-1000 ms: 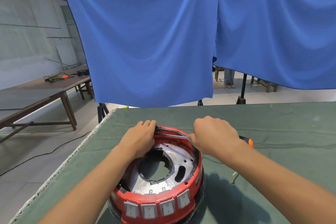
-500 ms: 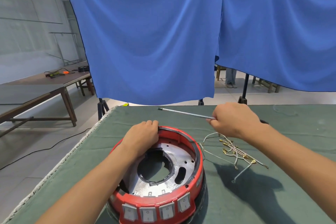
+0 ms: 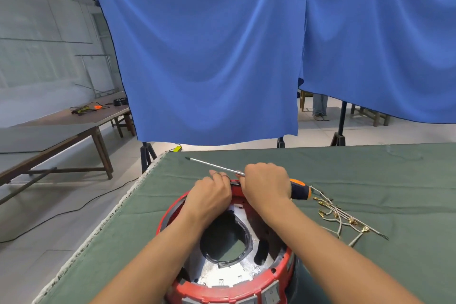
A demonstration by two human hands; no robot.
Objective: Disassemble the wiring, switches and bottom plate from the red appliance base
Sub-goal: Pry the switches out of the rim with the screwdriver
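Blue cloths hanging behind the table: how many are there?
2: one large blue cloth straight ahead, a second blue cloth overlapping it on the right, running past the frame edge.

Round plastic appliance base (image 3: 281, 276) in bright red, with pale grey rectangular rocker switches (image 3: 271, 294) along the near rim. Speckled silver-white metal bottom plate (image 3: 222, 275) inside, ringed in dark grey around the centre hole. Screwdriver (image 3: 299, 190) with orange-and-black handle and shiny steel shaft. Loose off-white wires (image 3: 343, 217) tipped with brass-gold terminals. Plain dull green table cloth (image 3: 370, 175), whitish fringe at the edge. Solid royal-blue hanging drapes (image 3: 209, 57).
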